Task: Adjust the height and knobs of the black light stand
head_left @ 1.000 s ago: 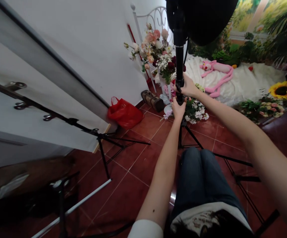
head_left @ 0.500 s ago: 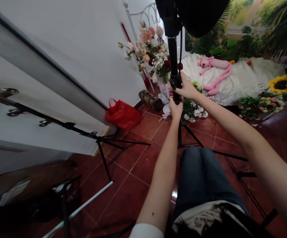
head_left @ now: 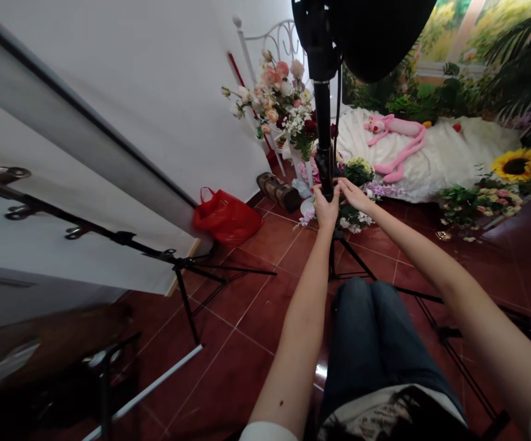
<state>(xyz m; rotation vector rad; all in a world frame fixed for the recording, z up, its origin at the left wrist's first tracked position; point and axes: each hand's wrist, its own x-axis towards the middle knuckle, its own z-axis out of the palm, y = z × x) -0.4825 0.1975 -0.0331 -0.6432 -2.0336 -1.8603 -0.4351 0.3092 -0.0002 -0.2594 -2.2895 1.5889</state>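
A black light stand [head_left: 323, 116] rises in front of me, with a large dark lamp head [head_left: 380, 37] at its top and a cable hanging beside the pole. My left hand [head_left: 326, 211] is closed around the pole, just under its lower collar. At the right side of that collar, my right hand [head_left: 353, 196] has its fingers drawn together against the stand; the small part between them is hidden. The stand's legs [head_left: 356, 258] spread on the tiles ahead of my knees.
Flowers [head_left: 277, 92] and a white metal headboard [head_left: 269, 33] stand behind the pole. A pink plush toy [head_left: 396, 125] lies on white cloth [head_left: 458, 153]. Left are a red bag [head_left: 228, 217], a backdrop stand with clamps [head_left: 122, 239] and a white rod [head_left: 155, 386]. More black stand legs [head_left: 458, 361] spread at right.
My right hand has moved down the pole from the upper knob to the lower collar, beside my left hand. My left hand keeps its grip. The view has shifted slightly.
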